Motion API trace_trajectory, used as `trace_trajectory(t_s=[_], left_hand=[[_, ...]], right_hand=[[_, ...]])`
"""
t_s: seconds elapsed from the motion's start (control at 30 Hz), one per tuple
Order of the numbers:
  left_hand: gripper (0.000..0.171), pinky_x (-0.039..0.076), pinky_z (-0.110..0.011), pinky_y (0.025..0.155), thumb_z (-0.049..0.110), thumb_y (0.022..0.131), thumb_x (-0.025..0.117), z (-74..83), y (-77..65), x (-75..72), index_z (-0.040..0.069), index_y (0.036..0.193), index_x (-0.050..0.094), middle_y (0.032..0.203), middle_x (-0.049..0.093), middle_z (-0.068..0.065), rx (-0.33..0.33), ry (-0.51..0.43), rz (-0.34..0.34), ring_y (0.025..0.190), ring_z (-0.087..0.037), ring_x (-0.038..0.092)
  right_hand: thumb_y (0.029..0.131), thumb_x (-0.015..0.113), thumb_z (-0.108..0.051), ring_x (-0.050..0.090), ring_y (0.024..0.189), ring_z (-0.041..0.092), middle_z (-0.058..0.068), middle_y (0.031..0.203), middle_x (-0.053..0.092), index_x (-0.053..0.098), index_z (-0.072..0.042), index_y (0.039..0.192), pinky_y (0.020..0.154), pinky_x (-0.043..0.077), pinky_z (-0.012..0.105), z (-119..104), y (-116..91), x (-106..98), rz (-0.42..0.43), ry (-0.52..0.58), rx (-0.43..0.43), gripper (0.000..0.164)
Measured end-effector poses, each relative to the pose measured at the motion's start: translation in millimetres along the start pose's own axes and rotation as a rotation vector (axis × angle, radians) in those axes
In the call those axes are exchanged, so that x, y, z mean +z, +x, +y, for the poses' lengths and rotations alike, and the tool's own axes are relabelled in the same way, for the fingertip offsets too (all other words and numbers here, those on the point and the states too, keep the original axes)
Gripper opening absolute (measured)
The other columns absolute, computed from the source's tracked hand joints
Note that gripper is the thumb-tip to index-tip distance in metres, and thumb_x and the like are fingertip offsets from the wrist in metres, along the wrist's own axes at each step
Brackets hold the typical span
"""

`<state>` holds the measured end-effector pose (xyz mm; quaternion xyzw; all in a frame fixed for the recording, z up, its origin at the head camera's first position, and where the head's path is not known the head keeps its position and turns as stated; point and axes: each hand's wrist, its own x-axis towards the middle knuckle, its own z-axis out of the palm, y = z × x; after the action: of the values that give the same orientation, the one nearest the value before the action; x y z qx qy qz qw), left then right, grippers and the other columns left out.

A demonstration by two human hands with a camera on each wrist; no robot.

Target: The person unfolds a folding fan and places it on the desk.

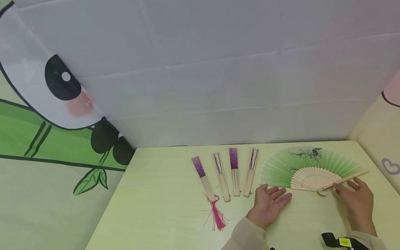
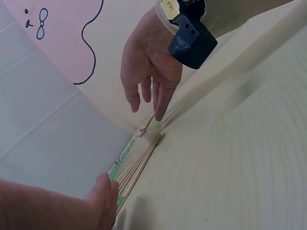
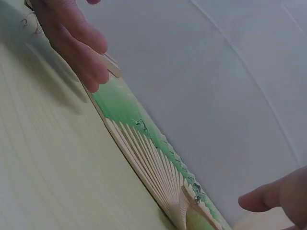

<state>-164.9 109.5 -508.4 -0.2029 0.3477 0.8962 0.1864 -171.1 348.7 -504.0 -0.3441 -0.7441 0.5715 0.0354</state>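
The right hand (image 1: 357, 201) rests on the pale yellow-green tabletop (image 1: 162, 211) with its fingers loosely bent, their tips touching the outer bamboo guard stick of the open green paper fan with slender bamboo ribs and a dark branch-and-bird painting (image 1: 307, 166), close to the pivot; the left wrist view shows those fingertips (image 2: 158, 115) set down right at the fan's near edge, pressing rather than clasping; the left hand (image 1: 270, 203) lies flat and relaxed, fingers straight and slightly spread, just beside the fan's left lower edge, holding nothing; whether it touches the fan I cannot tell; the fan itself lies fully spread on the table at the right, its leaf toward the white fabric backdrop (image 1: 218, 80); to the left of the left hand four closed folding fans with purple-tipped leaves and bamboo sticks (image 1: 232, 172) lie side by side, the leftmost carrying a magenta tassel (image 1: 217, 217); by my reading one fan is opened and laid out, while four remain folded and untouched; a panda-and-bamboo printed cloth (image 1: 47, 114) hangs at the left.
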Motion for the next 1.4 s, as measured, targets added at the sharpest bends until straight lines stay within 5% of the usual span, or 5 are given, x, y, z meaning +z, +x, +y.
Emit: trace_trajectory(t_s=[0.2, 0.43, 0.73, 1.0, 1.4], left_hand=[[0.055, 0.049, -0.061, 0.111, 0.02, 0.108, 0.031, 6.2, -8.1, 0.4, -0.025, 0.138, 0.04, 0.129, 0.059, -0.038, 0.051, 0.055, -0.017, 0.125, -0.058, 0.058], [0.051, 0.054, -0.058, 0.107, 0.019, 0.108, 0.033, 17.0, -14.3, -0.9, -0.02, 0.138, 0.045, 0.132, 0.061, -0.035, 0.148, 0.104, -0.008, 0.123, -0.055, 0.061], [0.051, 0.054, -0.054, 0.108, 0.019, 0.108, 0.034, 34.5, -19.4, -6.8, -0.015, 0.144, 0.046, 0.141, 0.058, -0.033, 0.232, 0.124, -0.006, 0.129, -0.052, 0.059], [0.053, 0.055, -0.053, 0.108, 0.022, 0.108, 0.037, 50.1, -19.4, -11.5, -0.011, 0.148, 0.046, 0.147, 0.056, -0.031, 0.303, 0.13, 0.01, 0.133, -0.05, 0.057], [0.055, 0.048, -0.053, 0.115, 0.025, 0.11, 0.035, 72.0, -9.0, -20.5, -0.009, 0.154, 0.039, 0.154, 0.05, -0.03, 0.401, 0.113, 0.042, 0.14, -0.049, 0.052]], right_hand=[[0.104, 0.06, -0.025, 0.038, 0.152, 0.037, 0.024, 0.172, 0.022, 0.012, -0.002, 0.168, 0.067, 0.039, 0.005, -12, -14, 1, 0.024, -0.069, -0.029, 0.083], [0.105, 0.061, -0.021, 0.052, 0.139, 0.012, 0.021, 0.172, 0.026, 0.018, -0.005, 0.169, 0.065, 0.044, 0.001, -23, -29, 9, 0.029, -0.021, -0.065, 0.079], [0.107, 0.059, -0.018, 0.049, 0.146, 0.031, 0.025, 0.165, 0.037, 0.025, 0.0, 0.166, 0.068, 0.043, 0.0, -37, -50, 34, -0.057, -0.084, -0.182, 0.071], [0.107, 0.06, -0.016, 0.044, 0.092, -0.019, 0.027, 0.159, 0.046, 0.034, 0.003, 0.162, 0.071, 0.043, 0.0, -41, -63, 57, -0.159, -0.113, -0.279, 0.064], [0.104, 0.065, -0.012, 0.053, 0.087, -0.024, 0.029, 0.147, 0.058, 0.047, 0.005, 0.153, 0.072, 0.048, 0.006, -45, -63, 90, -0.227, -0.167, -0.41, 0.055]])
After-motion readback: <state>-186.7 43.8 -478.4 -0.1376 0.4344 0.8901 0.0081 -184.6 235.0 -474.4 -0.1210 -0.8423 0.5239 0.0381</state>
